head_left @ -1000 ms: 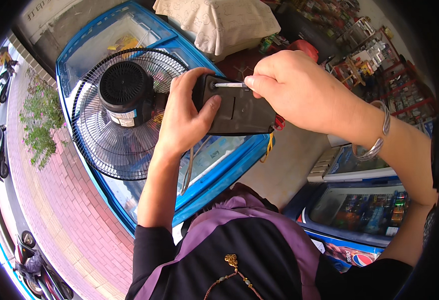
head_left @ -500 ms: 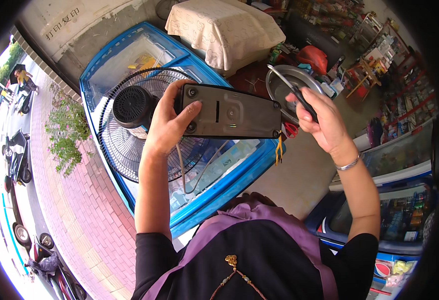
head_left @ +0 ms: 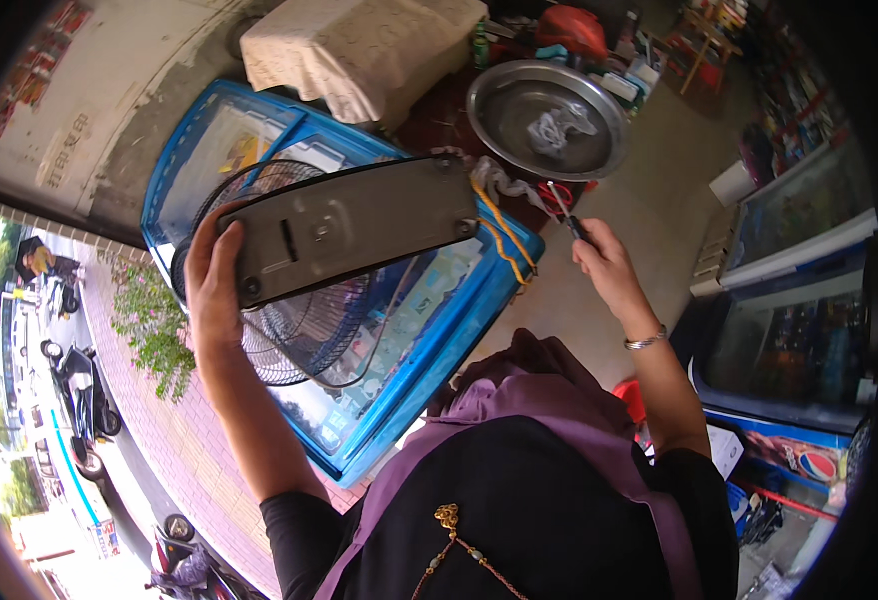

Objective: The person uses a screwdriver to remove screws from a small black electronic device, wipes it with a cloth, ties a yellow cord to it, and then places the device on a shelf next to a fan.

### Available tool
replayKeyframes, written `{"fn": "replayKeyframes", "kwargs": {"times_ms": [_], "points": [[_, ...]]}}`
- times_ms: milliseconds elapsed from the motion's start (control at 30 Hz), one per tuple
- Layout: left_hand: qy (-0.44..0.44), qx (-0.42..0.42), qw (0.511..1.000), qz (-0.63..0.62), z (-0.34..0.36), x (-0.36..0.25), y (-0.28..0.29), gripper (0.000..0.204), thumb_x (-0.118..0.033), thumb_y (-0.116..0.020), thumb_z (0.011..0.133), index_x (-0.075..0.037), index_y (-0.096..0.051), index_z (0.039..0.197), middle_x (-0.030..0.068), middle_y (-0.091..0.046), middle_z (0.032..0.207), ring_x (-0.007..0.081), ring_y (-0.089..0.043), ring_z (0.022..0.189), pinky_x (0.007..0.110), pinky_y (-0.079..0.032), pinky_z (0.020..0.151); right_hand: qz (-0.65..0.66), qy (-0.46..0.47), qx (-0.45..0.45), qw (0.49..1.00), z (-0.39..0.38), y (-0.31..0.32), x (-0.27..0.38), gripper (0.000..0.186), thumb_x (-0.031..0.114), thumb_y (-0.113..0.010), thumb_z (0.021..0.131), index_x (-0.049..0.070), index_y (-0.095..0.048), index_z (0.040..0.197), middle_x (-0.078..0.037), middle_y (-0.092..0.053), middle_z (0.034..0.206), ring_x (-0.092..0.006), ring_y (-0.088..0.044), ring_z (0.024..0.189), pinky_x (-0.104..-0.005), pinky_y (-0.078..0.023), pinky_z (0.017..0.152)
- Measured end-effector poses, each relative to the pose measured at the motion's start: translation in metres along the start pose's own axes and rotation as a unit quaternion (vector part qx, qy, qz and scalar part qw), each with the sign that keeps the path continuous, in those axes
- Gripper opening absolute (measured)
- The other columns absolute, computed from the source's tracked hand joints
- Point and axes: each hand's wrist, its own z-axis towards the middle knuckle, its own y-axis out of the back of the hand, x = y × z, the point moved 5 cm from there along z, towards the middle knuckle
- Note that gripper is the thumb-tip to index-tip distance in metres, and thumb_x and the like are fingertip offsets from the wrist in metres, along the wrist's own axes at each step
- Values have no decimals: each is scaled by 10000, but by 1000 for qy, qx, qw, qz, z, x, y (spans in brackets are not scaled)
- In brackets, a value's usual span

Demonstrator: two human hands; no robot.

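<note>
My left hand (head_left: pixel 216 262) grips the left end of the fan's dark, flat base (head_left: pixel 359 228), whose underside with a slot and round fittings faces up. The fan's wire cage (head_left: pixel 307 343) sits behind it, over the blue-framed glass lid (head_left: pixel 487 278), with the motor mostly hidden. My right hand (head_left: pixel 599 255) is closed on a screwdriver (head_left: pixel 569 215) with a black handle and metal shaft, held to the right of the base and apart from it. Yellow cord (head_left: pixel 504 240) hangs at the base's right end, and red scissors (head_left: pixel 554 192) lie just beyond.
A steel basin (head_left: pixel 599 130) holds crumpled plastic behind the screwdriver. A cloth-covered block (head_left: pixel 349 50) stands at the back, glass-topped coolers (head_left: pixel 779 340) at the right, shelves of goods behind. At the left are a plant (head_left: pixel 154 330), a pink-paved walkway and parked scooters (head_left: pixel 89 390).
The screwdriver has come away from the base and moved right, now pointing up-left. The base has tilted, its right end higher, and moved left in view. The surroundings have shifted in the picture.
</note>
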Motion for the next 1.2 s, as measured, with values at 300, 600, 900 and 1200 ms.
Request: {"fn": "replayKeyframes", "kwargs": {"times_ms": [300,600,900,1200], "points": [[12,-110,990,84,-21,-8,13,569,-454,-435,1021,-40,-456,1410,118,-574,1248,180,-532,1126,316,-383,1016,-242,109,96,959,91,-12,-37,252,100,-546,923,-8,-487,1143,-248,-609,1103,-418,-598,1008,-477,-475,855],[80,-315,942,84,-66,0,15,695,-608,-278,1002,-108,-366,1478,196,-481,1390,276,-454,1279,396,-286,1098,-210,239,118,941,184,-90,-41,461,-58,-500,854,29,-412,1298,-291,-505,1144,-456,-534,1056,-457,-461,909],[102,-413,901,81,-105,5,4,842,-772,-198,899,-197,-332,1498,214,-422,1452,339,-284,1421,561,-85,1151,-265,306,183,896,153,-52,-47,243,29,-606,823,-1,-564,1060,-215,-544,1128,-364,-551,1050,-425,-473,897],[87,-442,891,48,-125,5,3,867,-773,-175,897,-161,-348,1487,215,-441,1443,342,-315,1412,554,-96,1158,-174,275,201,924,170,5,-32,136,41,-606,873,-12,-658,987,-155,-676,918,-310,-664,810,-369,-533,715]]}}
